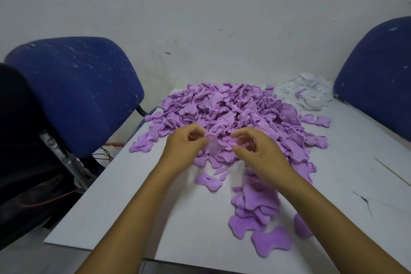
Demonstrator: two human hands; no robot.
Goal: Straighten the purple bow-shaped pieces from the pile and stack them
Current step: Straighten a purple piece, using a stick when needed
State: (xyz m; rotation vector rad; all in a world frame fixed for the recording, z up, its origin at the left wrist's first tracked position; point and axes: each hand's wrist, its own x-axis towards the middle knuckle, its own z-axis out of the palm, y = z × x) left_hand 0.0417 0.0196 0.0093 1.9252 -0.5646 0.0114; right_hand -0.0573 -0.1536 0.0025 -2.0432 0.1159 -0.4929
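both hands, left hand (185, 144) and right hand (258, 151), pinch one purple piece (214, 145) | pull edges flat | then onto near stack (255, 202)

Tabletop (124, 202) carries everything. Main pile (231, 113) sits centre-rear, running toward the wall (200, 6). Fluffy scrap heap (309, 93) behind-right of the pile, touching it. Stack (255, 202) in front of the pile, right of centre, partly under the right forearm. Loose pieces (271, 242) lie just before the stack. Single piece (209, 180) left of the stack. Both hands at the pile's near edge: left hand (184, 149), right hand (260, 151). One chair (75, 91) left of the tabletop, another chair (378, 78) at its right rear.
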